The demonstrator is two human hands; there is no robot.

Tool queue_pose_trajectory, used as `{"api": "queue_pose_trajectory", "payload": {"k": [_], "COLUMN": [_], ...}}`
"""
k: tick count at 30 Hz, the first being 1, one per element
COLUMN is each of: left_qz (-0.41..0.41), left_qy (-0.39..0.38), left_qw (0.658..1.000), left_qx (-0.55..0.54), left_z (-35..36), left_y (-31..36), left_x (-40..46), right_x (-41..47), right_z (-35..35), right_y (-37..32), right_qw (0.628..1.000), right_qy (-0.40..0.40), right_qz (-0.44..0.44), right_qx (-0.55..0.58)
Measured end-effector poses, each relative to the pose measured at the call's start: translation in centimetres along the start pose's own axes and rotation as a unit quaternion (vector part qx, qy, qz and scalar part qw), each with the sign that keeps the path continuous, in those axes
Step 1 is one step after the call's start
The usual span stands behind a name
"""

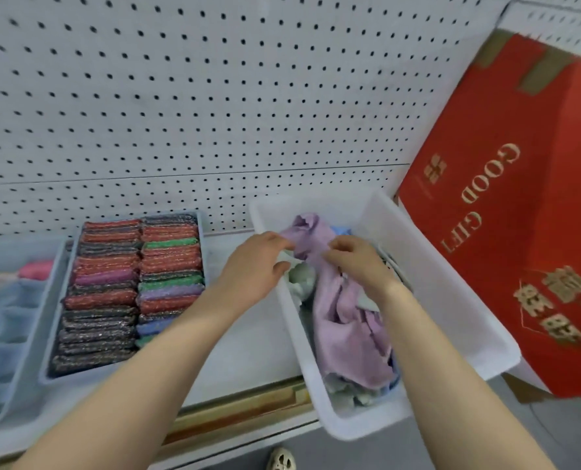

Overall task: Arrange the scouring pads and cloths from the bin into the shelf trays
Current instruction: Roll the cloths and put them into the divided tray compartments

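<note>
Both hands reach into a white bin (pixel 428 276) that sits on the shelf (pixel 248 334) at the right, its near end overhanging the shelf's front edge. The left hand (pixel 258 266) pinches the upper edge of a lilac cloth (pixel 346 320) between thumb and fingers; the right hand (pixel 357 262) grips the same cloth just beside it, fingers curled over the fabric. The cloth is partly raised at its far end and drapes down the length of the bin over other cloths, among them a pale green one (pixel 301 279) and a blue one (pixel 341 231). To the left of the bin, apart from it, a grey tray (pixel 204 245) on the shelf holds two rows of glittery scouring pads (pixel 126 290) standing on edge, in red, black, green, purple and blue. Further left, a second tray (pixel 17 337) with dividers holds a pink item (pixel 36 269), blurred. A perforated white back panel (pixel 180 96) stands behind the shelf. A red gift box (pixel 506 232) leans beside the bin on the right.
</note>
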State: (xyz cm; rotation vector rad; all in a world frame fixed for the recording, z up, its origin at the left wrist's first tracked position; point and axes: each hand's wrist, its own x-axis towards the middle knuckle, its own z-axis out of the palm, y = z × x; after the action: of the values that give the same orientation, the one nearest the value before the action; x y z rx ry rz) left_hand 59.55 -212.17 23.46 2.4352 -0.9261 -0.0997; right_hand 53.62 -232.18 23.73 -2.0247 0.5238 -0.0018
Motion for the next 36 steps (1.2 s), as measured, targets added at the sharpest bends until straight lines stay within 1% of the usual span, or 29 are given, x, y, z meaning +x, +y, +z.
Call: {"api": "queue_pose_trajectory", "payload": {"k": [1, 2, 3, 4, 5, 7, 8, 9, 10, 13, 15, 18, 19, 21, 23, 25, 26, 28, 29, 30, 32, 34, 36], "left_qz": [-0.006, -0.017, -0.032, -0.056, -0.078, -0.089, -0.075, -0.051, -0.033, -0.011, 0.006, 0.054, 0.070, 0.091, 0.088, 0.045, 0.024, -0.006, -0.015, -0.014, 0.015, 0.041, 0.058], "left_qy": [0.008, 0.022, 0.037, 0.041, 0.028, -0.028, -0.047, -0.054, -0.047, -0.028, -0.021, 0.009, 0.011, -0.018, -0.058, -0.056, -0.033, 0.039, 0.065, 0.074, 0.041, -0.002, 0.004], "left_qw": [1.000, 1.000, 0.998, 0.991, 0.976, 0.921, 0.903, 0.897, 0.899, 0.900, 0.902, 0.922, 0.927, 0.943, 0.965, 0.977, 0.976, 0.962, 0.960, 0.963, 0.969, 0.960, 0.954], "left_qx": [-0.002, -0.015, -0.051, -0.114, -0.203, -0.378, -0.420, -0.437, -0.434, -0.435, -0.431, -0.383, -0.368, -0.320, -0.238, -0.200, -0.216, -0.270, -0.274, -0.259, -0.245, -0.278, -0.295], "left_z": [-0.2, -0.4, -0.8, -1.2, -1.7, -2.7, -3.1, -3.3, -3.8, -5.4, -6.3, -7.7, -8.1, -8.8, -9.2, -9.2, -9.1, -9.0, -8.9, -8.8, -8.6, -8.2, -7.7], "left_y": [0.4, 0.8, 1.6, 2.3, 3.0, 4.1, 4.3, 4.4, 4.7, 5.9, 6.8, 8.3, 8.6, 8.7, 8.0, 7.1, 6.6, 5.8, 5.5, 5.4, 6.4, 8.8, 11.0], "left_x": [0.1, 0.2, 0.4, 0.7, 1.0, 1.6, 2.0, 2.5, 2.9, 3.6, 3.6, 3.6, 3.5, 3.3, 3.2, 3.3, 3.4, 3.8, 4.0, 4.2, 4.3, 4.4, 4.9], "right_x": [-0.4, -0.8, -1.4, -2.1, -2.7, -4.1, -4.8, -5.3, -5.7, -6.6, -7.2, -7.7, -7.5, -7.2, -6.9, -6.4, -6.2, -5.8, -5.6, -5.5, -5.2, -5.0, -4.8], "right_z": [-0.9, -1.8, -2.6, -3.4, -4.1, -5.2, -5.7, -6.1, -6.5, -7.5, -8.3, -9.4, -9.8, -10.6, -11.8, -13.1, -13.6, -14.4, -14.6, -14.7, -14.2, -12.8, -11.5], "right_y": [-0.8, -1.6, -2.5, -3.4, -4.3, -5.6, -6.2, -6.5, -6.7, -6.8, -6.6, -7.4, -7.8, -8.6, -9.0, -9.0, -8.8, -8.5, -8.4, -8.4, -8.6, -9.4, -10.1], "right_qw": [0.993, 0.979, 0.964, 0.953, 0.944, 0.929, 0.925, 0.925, 0.927, 0.934, 0.935, 0.945, 0.949, 0.947, 0.937, 0.926, 0.923, 0.918, 0.918, 0.922, 0.939, 0.954, 0.956], "right_qy": [-0.010, -0.025, -0.039, -0.049, -0.057, -0.076, -0.083, -0.080, -0.068, -0.021, -0.032, -0.065, -0.055, -0.015, 0.018, 0.034, 0.039, 0.036, 0.031, 0.027, 0.015, -0.002, -0.017], "right_qz": [-0.002, -0.006, -0.013, -0.020, -0.030, -0.055, -0.066, -0.071, -0.074, -0.097, -0.125, -0.144, -0.150, -0.157, -0.160, -0.168, -0.174, -0.183, -0.185, -0.186, -0.191, -0.204, -0.218], "right_qx": [0.115, 0.204, 0.263, 0.300, 0.324, 0.357, 0.365, 0.365, 0.362, 0.343, 0.331, 0.287, 0.274, 0.281, 0.312, 0.336, 0.342, 0.349, 0.348, 0.339, 0.285, 0.221, 0.195]}}
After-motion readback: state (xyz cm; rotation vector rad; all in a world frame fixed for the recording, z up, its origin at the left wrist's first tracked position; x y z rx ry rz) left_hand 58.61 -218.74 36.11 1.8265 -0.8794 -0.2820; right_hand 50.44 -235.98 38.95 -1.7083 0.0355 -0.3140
